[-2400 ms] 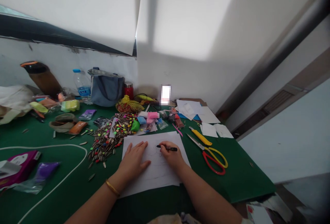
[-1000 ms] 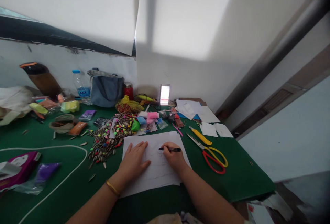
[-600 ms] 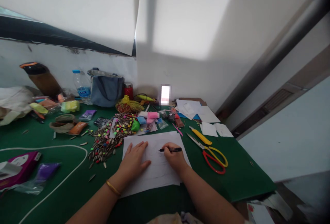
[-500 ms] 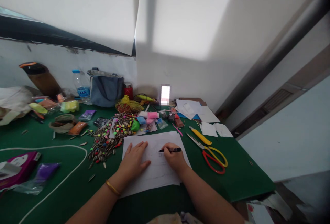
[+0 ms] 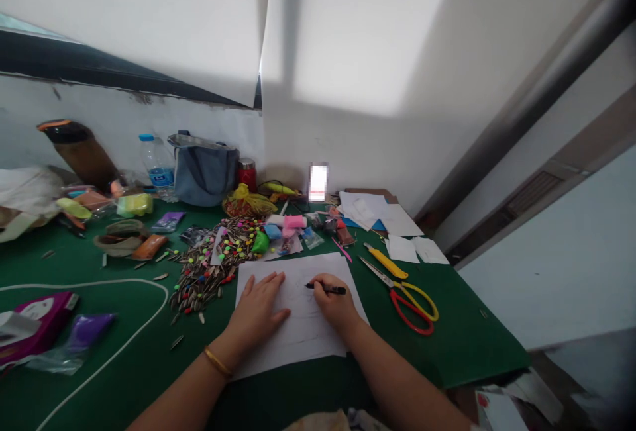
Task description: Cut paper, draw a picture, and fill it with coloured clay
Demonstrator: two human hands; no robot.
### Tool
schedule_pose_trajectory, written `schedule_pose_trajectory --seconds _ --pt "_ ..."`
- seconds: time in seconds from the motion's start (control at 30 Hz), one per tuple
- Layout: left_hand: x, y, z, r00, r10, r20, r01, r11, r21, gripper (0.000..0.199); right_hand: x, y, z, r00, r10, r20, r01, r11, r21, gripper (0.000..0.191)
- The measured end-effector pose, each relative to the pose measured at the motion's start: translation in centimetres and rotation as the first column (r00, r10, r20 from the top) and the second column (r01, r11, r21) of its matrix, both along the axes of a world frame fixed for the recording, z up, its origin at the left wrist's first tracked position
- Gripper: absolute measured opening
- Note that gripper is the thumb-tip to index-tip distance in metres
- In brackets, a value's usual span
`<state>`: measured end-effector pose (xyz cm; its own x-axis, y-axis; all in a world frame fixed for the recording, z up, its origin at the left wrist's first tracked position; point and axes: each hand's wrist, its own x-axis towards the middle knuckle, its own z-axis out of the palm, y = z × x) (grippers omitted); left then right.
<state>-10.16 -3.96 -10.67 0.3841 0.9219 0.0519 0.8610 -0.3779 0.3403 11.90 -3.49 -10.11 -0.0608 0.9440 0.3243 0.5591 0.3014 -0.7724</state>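
Observation:
A white sheet of paper with faint drawn lines lies on the green table in front of me. My left hand rests flat on its left part, fingers spread, with a gold bangle at the wrist. In my right hand a black pen is pinched, its tip pointing left at or just above the paper; contact cannot be made out. To the right lie scissors with red and yellow handles and a yellow utility knife. A heap of seeds mixed with coloured beads lies left of the paper.
Along the wall stand a water bottle, a blue-grey bag, a red jar and a lit, pixelated screen. A white cable curves across the left side. Loose papers lie at the back right.
My right hand and the pen have shifted slightly left and up over the paper. My left hand has stayed in place.

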Motion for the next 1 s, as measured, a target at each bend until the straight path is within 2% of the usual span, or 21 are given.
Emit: schedule_pose_trajectory --seconds 0.17,0.37,0.67,1.0 --pt "0.09 -0.09 0.37 1.0 0.002 0.005 -0.002 1.0 -0.008 0.072 -0.02 0.04 0.06 1.0 -0.018 0.002 0.018 0.999 -0.031 0.023" --pt "0.09 -0.06 0.25 1.0 0.0 0.006 0.0 1.0 -0.003 0.073 -0.02 0.06 0.16 0.999 -0.018 -0.045 0.019 1.0 0.011 0.024" --pt "0.15 -0.14 0.65 1.0 0.001 0.001 -0.001 1.0 -0.02 0.073 -0.08 0.21 0.09 0.999 -0.017 -0.032 0.017 1.0 -0.011 0.024" --pt "-0.01 -0.06 -0.05 1.0 -0.002 -0.005 0.002 1.0 0.013 0.073 -0.02 0.1 -0.07 1.0 -0.015 -0.011 0.015 1.0 -0.014 0.023"
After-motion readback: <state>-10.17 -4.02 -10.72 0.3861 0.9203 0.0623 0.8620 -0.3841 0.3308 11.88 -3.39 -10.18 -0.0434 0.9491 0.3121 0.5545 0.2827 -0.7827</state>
